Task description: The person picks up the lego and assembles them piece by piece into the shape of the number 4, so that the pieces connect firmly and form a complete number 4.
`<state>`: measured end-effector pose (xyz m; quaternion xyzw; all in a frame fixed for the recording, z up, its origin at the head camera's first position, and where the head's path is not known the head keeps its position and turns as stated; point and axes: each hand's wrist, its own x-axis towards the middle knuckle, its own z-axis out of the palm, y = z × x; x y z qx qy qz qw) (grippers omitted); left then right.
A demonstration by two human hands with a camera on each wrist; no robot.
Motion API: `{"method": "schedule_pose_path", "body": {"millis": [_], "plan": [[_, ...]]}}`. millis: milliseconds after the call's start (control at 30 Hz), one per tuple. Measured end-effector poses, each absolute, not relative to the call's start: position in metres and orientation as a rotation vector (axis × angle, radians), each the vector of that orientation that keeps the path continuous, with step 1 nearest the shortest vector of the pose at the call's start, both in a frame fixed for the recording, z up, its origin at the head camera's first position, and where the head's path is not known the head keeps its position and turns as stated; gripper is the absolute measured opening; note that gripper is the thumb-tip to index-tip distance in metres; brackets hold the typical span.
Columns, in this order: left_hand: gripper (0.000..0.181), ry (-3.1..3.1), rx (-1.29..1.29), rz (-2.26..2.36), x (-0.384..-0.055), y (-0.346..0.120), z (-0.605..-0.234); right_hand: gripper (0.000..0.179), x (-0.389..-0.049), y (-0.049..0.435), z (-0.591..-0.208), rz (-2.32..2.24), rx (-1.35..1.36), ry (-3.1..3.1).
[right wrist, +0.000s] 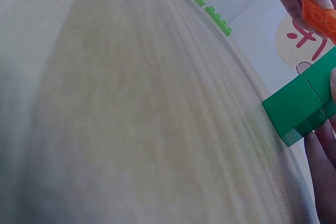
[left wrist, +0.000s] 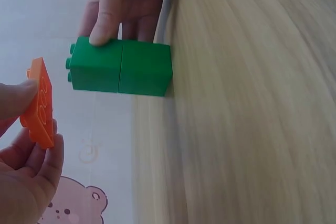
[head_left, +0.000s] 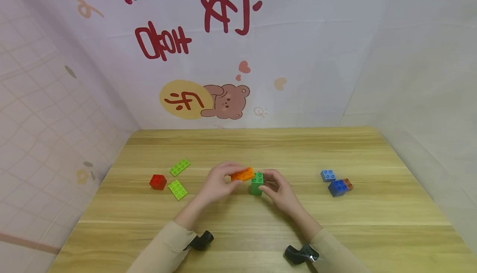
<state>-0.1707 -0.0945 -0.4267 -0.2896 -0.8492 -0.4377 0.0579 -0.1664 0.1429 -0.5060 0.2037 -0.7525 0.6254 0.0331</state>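
Note:
My left hand (head_left: pixel 219 184) pinches a flat orange building brick (head_left: pixel 242 175) between thumb and fingers. It is tilted, with its hollow underside showing in the left wrist view. My right hand (head_left: pixel 278 189) grips a stack of two green bricks (head_left: pixel 256 187), thumb on one side and fingers on the other. In the left wrist view the seam between the green bricks (left wrist: pixel 146 67) shows, with studs at the upper end. The orange brick (right wrist: pixel 319 17) hangs apart from the stack's studded top in the left wrist view. The stack's lower end is right at the table.
To the left lie a red brick (head_left: pixel 158 182) and two flat lime-green bricks, one farther back (head_left: pixel 180 167) and one nearer (head_left: pixel 177 190). On the right sit a light blue brick (head_left: pixel 328 176), a dark blue brick (head_left: pixel 338 187) and a partly hidden brown brick (head_left: pixel 348 184). Printed cloth walls surround the wooden table (head_left: pixel 238 231).

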Motion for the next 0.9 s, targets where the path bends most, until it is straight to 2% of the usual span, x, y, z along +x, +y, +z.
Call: {"method": "schedule_pose_path", "body": {"millis": [167, 400, 900], "plan": [[0.039, -2.550, -0.908, -1.298, -0.171, -0.085, -0.425, 0.036, -0.167, 0.143, -0.506, 1.934, 0.631, -2.309], [0.037, -2.580, -0.954, -1.195, -0.172, -0.076, -0.423, 0.035, -0.153, 0.138, -0.476, 1.926, 0.629, -2.330], [0.027, -2.558, -1.091, -1.083, -0.179, -0.074, -0.424, 0.035, -0.153, 0.138, -0.476, 1.924, 0.662, -2.309]]}}
